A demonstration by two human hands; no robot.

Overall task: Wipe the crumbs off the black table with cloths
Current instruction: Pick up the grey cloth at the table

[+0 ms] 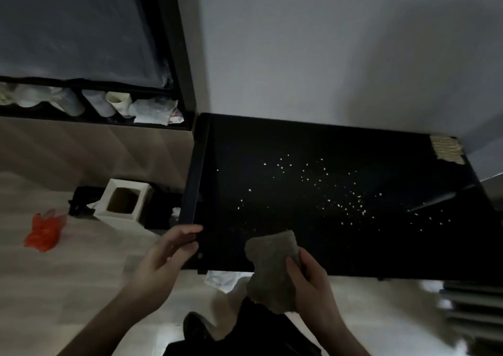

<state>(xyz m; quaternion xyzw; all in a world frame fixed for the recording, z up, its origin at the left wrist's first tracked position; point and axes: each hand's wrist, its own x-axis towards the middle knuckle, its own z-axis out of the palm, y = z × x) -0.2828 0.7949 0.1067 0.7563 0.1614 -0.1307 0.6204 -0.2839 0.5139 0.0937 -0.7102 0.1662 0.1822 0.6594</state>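
Observation:
The black table fills the middle and right of the head view, against a pale wall. Pale crumbs are scattered over its middle and right part. My right hand is shut on a crumpled grey-brown cloth that hangs over the table's front edge, its top just above the surface. My left hand grips the table's front left corner, thumb on top and fingers curled around the edge. A second, beige ribbed cloth lies at the table's far right corner.
A black shelf frame with cups and bags stands to the left of the table. On the floor lie a white box, an orange bag and white paper under the table edge. A grey slatted object stands at the lower right.

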